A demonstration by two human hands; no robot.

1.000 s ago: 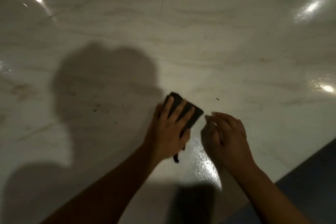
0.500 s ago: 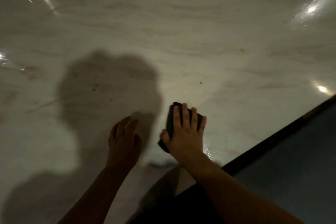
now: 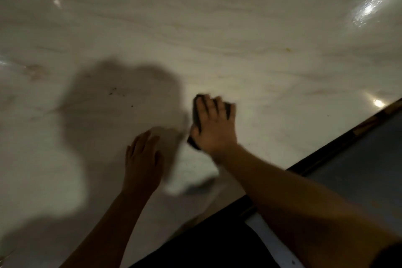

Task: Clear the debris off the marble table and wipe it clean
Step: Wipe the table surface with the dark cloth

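Note:
The marble table [image 3: 239, 39] fills most of the head view. A dark wiping pad [image 3: 196, 113] lies on it near the front edge. My right hand [image 3: 214, 128] presses flat on the pad with fingers spread and straight. To its left my left hand [image 3: 141, 159] is blurred, open and holding nothing, low over the marble. Small dark crumbs [image 3: 113, 91] sit to the far left of the pad, inside my head's shadow. A yellowish speck [image 3: 287, 49] shows on the marble farther right.
The table's dark front edge [image 3: 326, 154] runs diagonally from lower centre to the right side, with dark floor [image 3: 365, 172] beyond it. Ceiling lights glare off the marble at top left and right. A faint brownish stain [image 3: 36, 70] marks the left side.
One second ago my left hand pressed the pad; my right hand took it over. Since half a second ago my right hand has pushed the pad a little farther from the edge.

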